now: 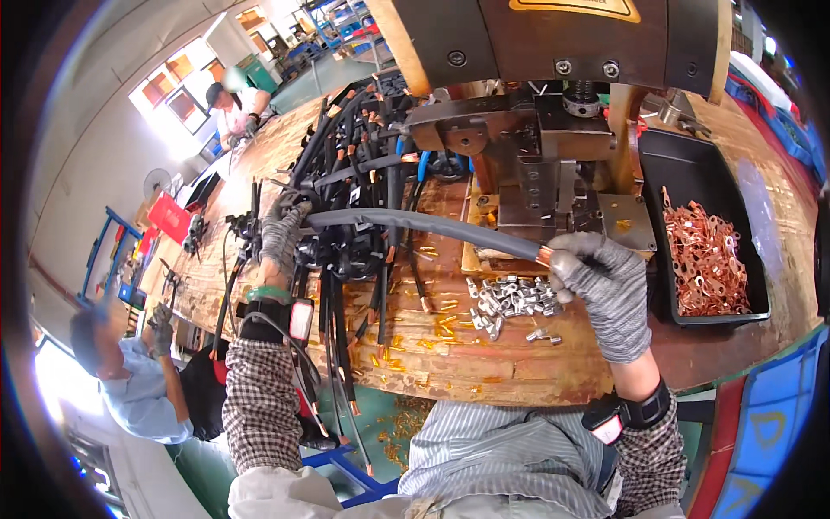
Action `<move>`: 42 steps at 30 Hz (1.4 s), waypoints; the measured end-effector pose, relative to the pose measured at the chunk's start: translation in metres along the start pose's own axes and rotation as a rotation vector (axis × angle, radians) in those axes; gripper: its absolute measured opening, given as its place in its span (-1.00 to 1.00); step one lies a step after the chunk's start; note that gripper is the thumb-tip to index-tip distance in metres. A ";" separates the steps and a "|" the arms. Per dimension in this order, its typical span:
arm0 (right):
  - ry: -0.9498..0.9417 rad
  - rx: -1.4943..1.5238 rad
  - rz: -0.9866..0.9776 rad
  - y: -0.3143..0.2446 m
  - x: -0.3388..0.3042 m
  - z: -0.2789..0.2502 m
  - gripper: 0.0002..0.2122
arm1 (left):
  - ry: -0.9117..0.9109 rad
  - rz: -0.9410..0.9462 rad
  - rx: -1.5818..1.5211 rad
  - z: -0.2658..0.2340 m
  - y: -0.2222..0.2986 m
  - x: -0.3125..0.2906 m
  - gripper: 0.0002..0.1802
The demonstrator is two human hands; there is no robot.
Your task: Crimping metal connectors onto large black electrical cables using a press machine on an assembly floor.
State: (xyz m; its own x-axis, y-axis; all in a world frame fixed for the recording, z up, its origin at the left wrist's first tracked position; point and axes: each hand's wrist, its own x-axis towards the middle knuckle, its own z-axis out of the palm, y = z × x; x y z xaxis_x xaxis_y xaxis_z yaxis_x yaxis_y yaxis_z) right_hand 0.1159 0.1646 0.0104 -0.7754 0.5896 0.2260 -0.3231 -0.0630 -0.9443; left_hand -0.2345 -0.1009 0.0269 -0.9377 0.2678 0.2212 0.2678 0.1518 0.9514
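A thick black cable (432, 223) stretches between my two gloved hands, bowed slightly upward. My left hand (284, 227) is closed around its left part, beside a big heap of black cables (359, 156) with bare copper ends. My right hand (601, 285) pinches the other end, where bare copper strands (545, 256) show at the fingertips. Just beyond that hand stands a press (553, 164) with a steel die block. Below the cable lies a pile of silver metal terminals (514, 301) on the wooden table.
A black tray (713, 322) of copper lugs (705, 259) stands at the right. Yellow scraps (441, 329) are strewn over the wooden table (519, 372). One co-worker (143, 372) sits at the left, another (238, 112) at the far left. A blue bin (774, 424) is at lower right.
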 end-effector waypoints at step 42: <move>-0.045 0.089 0.086 0.005 0.045 -0.047 -0.86 | -0.469 0.973 0.645 0.178 0.061 -0.089 -0.87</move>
State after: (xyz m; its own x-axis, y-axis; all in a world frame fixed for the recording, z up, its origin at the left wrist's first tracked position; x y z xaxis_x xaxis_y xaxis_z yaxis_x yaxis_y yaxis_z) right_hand 0.1050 0.2289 0.0043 -0.8253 0.5425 0.1570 -0.2993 -0.1845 -0.9361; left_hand -0.0955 0.0536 0.0272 -0.1582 0.8217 0.5476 0.9861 0.1029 0.1306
